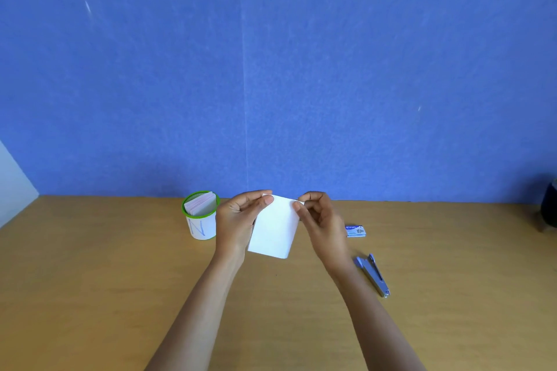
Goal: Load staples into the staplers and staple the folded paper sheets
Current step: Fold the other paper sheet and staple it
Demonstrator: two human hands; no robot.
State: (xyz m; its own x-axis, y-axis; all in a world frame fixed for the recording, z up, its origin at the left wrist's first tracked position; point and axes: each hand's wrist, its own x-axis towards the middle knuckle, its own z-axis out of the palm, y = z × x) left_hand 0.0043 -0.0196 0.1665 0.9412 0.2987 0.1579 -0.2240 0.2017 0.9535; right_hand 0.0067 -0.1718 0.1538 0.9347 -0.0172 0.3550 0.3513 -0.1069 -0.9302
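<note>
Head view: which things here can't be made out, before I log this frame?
Head view only:
Stapler: too small to see whether staples are loaded.
Staple box: print too small to read.
Green-rimmed cup: its wall hides how many sheets it holds.
Folded paper: left hand and right hand pinch and cover its top corners.
Dark object: cut off by the right edge.

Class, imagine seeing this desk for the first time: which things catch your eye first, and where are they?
The folded white paper stands out, held up mid-desk, its top corners pinched by the left hand and right hand. A green-rimmed cup of folded sheets stands just left; a blue stapler lies to the right, a small staple box behind it.
</note>
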